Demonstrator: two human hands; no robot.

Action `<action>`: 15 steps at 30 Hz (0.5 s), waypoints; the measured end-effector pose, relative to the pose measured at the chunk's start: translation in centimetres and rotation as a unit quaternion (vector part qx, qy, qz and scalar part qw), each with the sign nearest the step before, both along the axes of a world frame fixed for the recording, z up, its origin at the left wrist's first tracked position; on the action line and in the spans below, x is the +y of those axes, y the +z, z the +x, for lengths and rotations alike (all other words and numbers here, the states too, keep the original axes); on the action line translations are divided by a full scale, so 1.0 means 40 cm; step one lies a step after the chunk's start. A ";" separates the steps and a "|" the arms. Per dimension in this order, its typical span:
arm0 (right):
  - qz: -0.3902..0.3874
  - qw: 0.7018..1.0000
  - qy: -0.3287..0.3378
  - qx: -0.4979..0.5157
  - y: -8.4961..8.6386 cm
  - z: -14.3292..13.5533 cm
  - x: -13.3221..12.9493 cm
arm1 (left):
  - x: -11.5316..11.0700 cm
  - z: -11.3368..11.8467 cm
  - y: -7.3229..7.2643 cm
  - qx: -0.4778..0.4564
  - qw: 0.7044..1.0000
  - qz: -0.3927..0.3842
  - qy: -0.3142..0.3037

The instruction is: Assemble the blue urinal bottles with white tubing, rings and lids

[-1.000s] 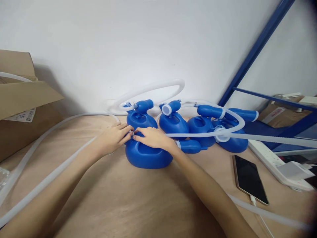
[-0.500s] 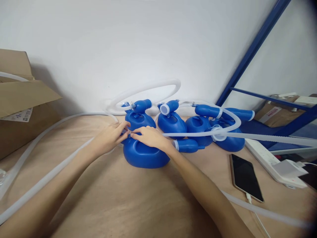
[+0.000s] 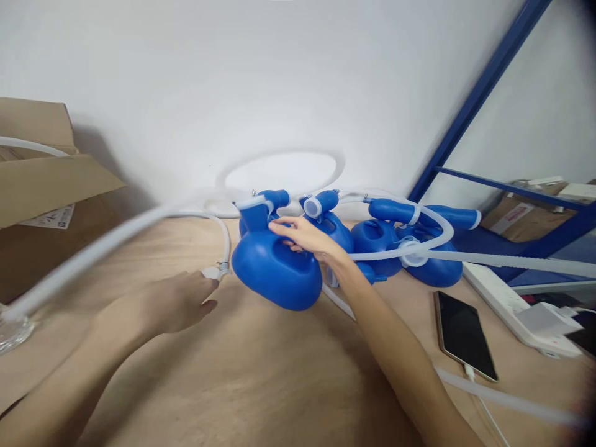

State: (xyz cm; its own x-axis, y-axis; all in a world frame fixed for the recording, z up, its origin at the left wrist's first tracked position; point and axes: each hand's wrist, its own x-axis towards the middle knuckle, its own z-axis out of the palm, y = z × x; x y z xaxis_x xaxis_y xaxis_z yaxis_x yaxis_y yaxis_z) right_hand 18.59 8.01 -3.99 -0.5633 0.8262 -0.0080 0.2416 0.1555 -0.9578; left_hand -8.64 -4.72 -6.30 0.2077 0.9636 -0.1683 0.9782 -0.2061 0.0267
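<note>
In the head view my right hand (image 3: 302, 237) is closed around the handle of a blue urinal bottle (image 3: 277, 270). This bottle leans slightly, its white-rimmed neck (image 3: 255, 210) facing up and to the left. Left of it, my left hand (image 3: 174, 301), a little blurred, has its fingers on a white hose fitting (image 3: 211, 273) low over the table; the thumb sits lower. A metal clamp (image 3: 224, 267) joins that fitting to a translucent hose (image 3: 225, 239). More blue bottles (image 3: 376, 242) with hoses stand in a row behind and to the right.
An open cardboard box (image 3: 37, 192) stands at the left, near some clear plastic (image 3: 13, 332). At the right lie a phone (image 3: 465, 335) on its cable and a white power strip (image 3: 507, 310). A blue metal rack (image 3: 479, 93) rises behind them.
Both hands were together at the bottle's neck. My left hand has moved left and down to the hose fitting; my right has taken the handle. The bottle's neck now stands up, and a left-hand hose has swung upward.
</note>
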 end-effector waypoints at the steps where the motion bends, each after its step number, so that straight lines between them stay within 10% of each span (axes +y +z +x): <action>1: -0.025 0.999 -0.002 0.040 0.010 0.010 0.003 | 0.022 -0.009 -0.018 0.018 0.999 -0.025 0.026; 7: -0.036 0.996 0.005 0.086 0.062 0.054 -0.013 | 0.156 -0.037 -0.058 0.022 0.995 -0.088 0.039; 15: -0.016 0.999 0.035 -0.014 0.009 -0.009 -0.022 | 0.095 -0.042 -0.016 -0.002 0.994 -0.107 0.017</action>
